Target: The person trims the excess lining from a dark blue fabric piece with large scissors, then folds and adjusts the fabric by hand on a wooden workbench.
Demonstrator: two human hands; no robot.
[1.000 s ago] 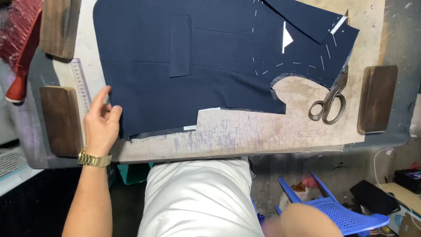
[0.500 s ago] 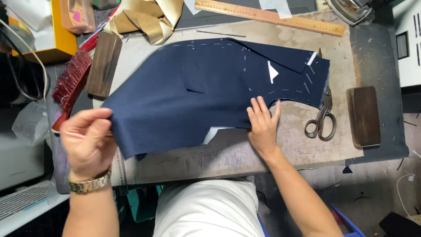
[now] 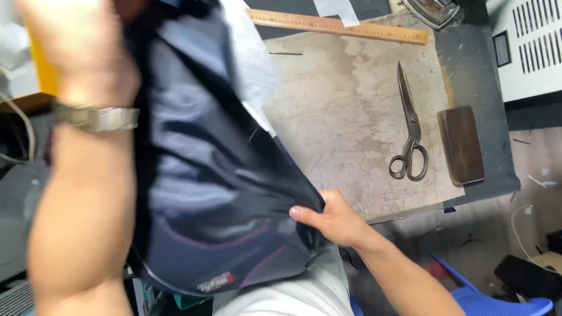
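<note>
Both hands hold the navy cloth (image 3: 205, 175) up off the bench (image 3: 351, 134): the left hand (image 3: 76, 41), blurred and close to the camera, is closed on its top, and the right hand (image 3: 331, 219) pinches its lower edge. The raised cloth hides the bench's left part. Scissors (image 3: 410, 129), a wooden block (image 3: 461, 145) and a wooden ruler (image 3: 339, 26) lie well apart on the bare right side.

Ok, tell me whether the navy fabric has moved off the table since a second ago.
Yes. The navy fabric has been lifted off the worn table top, up and left, away from the scissors, held by the right hand and left hand.
</note>
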